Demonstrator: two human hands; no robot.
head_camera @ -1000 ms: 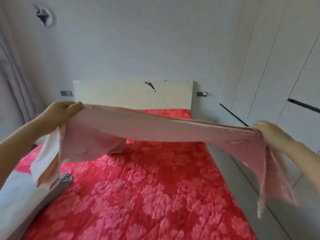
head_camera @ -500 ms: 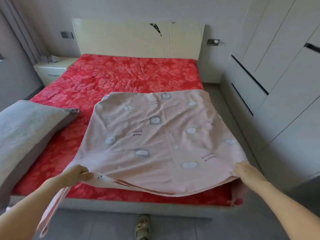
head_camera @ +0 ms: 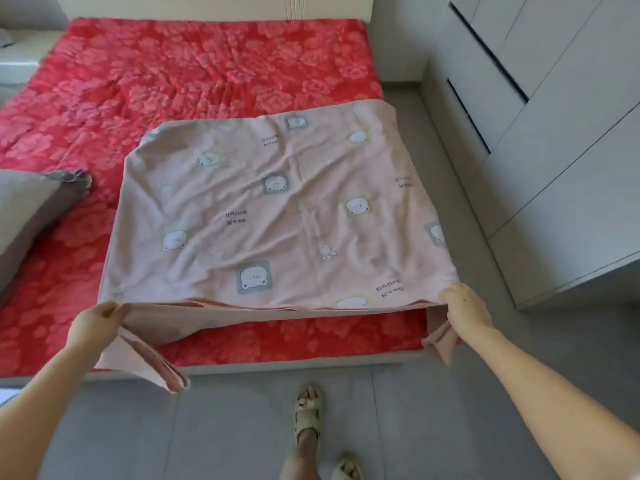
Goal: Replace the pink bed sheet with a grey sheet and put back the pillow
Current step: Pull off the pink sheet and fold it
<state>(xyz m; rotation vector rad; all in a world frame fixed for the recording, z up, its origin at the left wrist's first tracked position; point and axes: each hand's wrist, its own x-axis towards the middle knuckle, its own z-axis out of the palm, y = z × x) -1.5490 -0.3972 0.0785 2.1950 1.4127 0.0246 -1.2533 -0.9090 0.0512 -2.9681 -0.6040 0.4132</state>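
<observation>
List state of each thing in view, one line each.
pink sheet: folded, lying on the red floral cover, near edge held up.
left hand: grips the sheet's near left corner.
right hand: grips its near right corner.
grey pillow: lying at the cover's left side, apart from the sheet.
red floral cover: spread out, partly under the sheet.
wardrobe doors: closed.

Red quilted floral bed cover (head_camera: pixel 214 74), spread over the bed. Cream headboard (head_camera: pixel 207 5), set at the far edge. White panelled wardrobe (head_camera: pixel 561 140), placed right. Pale bedside cabinet (head_camera: pixel 17 64), far left. Grey tiled floor (head_camera: pixel 433 417), near; pale green slippers (head_camera: pixel 306 420) worn on it.
</observation>
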